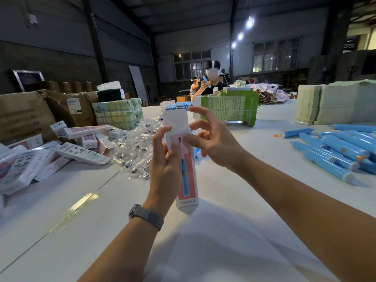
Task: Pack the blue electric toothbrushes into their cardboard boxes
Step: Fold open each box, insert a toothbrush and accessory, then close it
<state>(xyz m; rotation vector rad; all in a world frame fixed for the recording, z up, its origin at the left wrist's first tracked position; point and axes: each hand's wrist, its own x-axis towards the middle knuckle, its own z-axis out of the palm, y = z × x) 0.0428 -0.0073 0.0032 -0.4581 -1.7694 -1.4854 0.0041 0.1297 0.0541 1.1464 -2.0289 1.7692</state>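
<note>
Tabletop point(254, 190): white, glossy surface carrying all the work; it is extending from the near edge far into the hall.
Left hand point(165, 165): its grip is wrapping the cardboard box point(186, 169), thumb lying across the printed front, and is holding it upright above the tabletop.
Right hand point(211, 139): fingers are spread and relaxed, thumb tip touching the box front just below the opening; it is not gripping anything.
Box state: top flap point(175, 118) is standing open and upright; whether a toothbrush is already inside cannot be told.
Step in hand: judged to be work at the open top end, either loading or closing.
Next move: calls for the left-hand grip keeping the box steady while the right fingers are folding the flap down and tucking it squarely into the slot, once the contents are seated.
Blue toothbrushes point(337, 157): lying loose in a pile on the tabletop, well to the right.
Packed boxes point(61, 151): lying heaped at the left.
Bagged brush heads point(136, 147): clear packets are spilling between that heap and the hands.
Far tabletop: bundled green cartons point(230, 107) and brown shipping cartons point(40, 112) are standing behind.
Room: dim warehouse, dark walls, ceiling lamps glowing; two other people are working at the far end.
</note>
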